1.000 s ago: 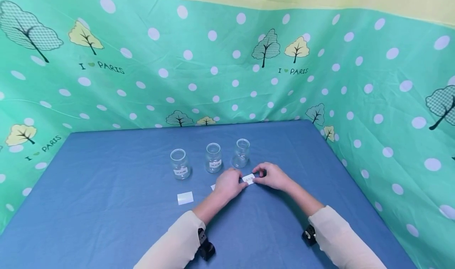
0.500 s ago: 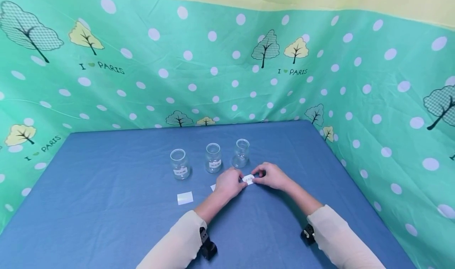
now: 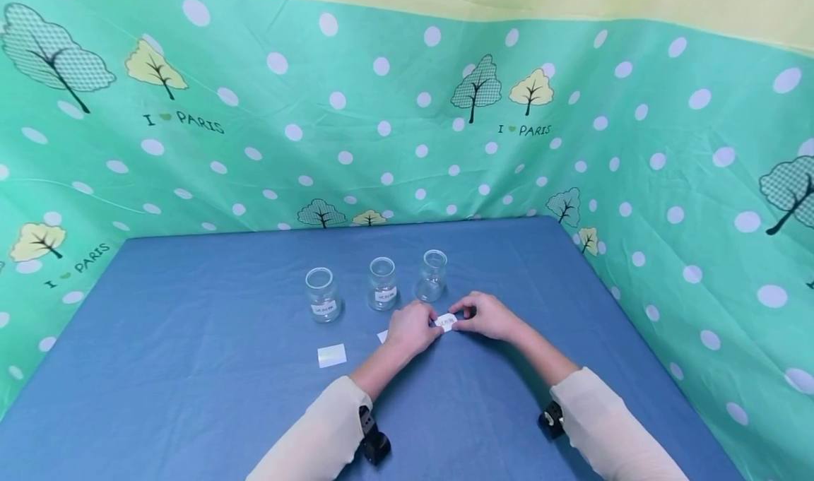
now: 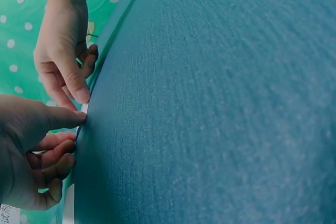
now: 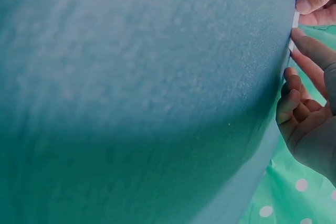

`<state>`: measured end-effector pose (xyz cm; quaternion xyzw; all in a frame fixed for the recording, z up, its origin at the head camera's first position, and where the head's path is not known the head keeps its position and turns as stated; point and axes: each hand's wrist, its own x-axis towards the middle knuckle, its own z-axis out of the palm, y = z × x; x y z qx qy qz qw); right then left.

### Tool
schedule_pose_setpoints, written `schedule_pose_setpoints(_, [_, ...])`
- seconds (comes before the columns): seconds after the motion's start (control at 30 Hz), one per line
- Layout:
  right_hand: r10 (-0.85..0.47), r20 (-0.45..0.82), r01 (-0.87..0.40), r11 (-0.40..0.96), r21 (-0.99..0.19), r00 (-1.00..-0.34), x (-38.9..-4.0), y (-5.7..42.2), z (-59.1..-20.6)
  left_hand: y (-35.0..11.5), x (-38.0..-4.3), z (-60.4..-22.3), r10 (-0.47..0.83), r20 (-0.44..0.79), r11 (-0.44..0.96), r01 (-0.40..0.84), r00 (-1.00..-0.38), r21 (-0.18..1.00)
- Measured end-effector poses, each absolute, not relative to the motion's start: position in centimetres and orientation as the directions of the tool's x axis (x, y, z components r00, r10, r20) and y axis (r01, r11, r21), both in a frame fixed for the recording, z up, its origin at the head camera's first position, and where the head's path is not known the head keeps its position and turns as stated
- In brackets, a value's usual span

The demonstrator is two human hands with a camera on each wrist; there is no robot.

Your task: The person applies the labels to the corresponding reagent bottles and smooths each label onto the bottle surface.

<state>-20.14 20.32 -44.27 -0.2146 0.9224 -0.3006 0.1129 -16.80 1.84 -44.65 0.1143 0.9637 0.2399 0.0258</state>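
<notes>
A small white paper label (image 3: 446, 322) with dark writing is held low over the table, between both hands. My left hand (image 3: 413, 328) pinches its left edge, and the thumb and fingers of my right hand (image 3: 488, 316) hold the right edge. In the left wrist view the label (image 4: 84, 108) shows as a thin strip at the fingertips. Just behind the hands stands an open glass jar (image 3: 432, 276), no label visible on it. To its left are a middle jar (image 3: 382, 285) and a left jar (image 3: 323, 297), each with a written label on its front.
A blank white slip (image 3: 331, 355) lies in front of the left jar. Another slip (image 3: 382, 336) is mostly hidden behind the left hand. The blue-covered table (image 3: 191, 368) meets a green dotted curtain (image 3: 254, 149) at the back and sides.
Both hands stay nearly where they were, still holding the label. Its upper edge looks slightly more bowed than before. The jars and the slips have not moved.
</notes>
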Motion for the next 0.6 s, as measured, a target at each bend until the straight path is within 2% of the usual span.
schedule_pose_setpoints(0.6, [-0.495, -0.036, -0.362, 0.68, -0.638, -0.868, -20.2, 20.52, -44.16, 1.74, -16.69, -44.09, 0.236, -0.008, 0.836, 0.199, -0.972, 0.512])
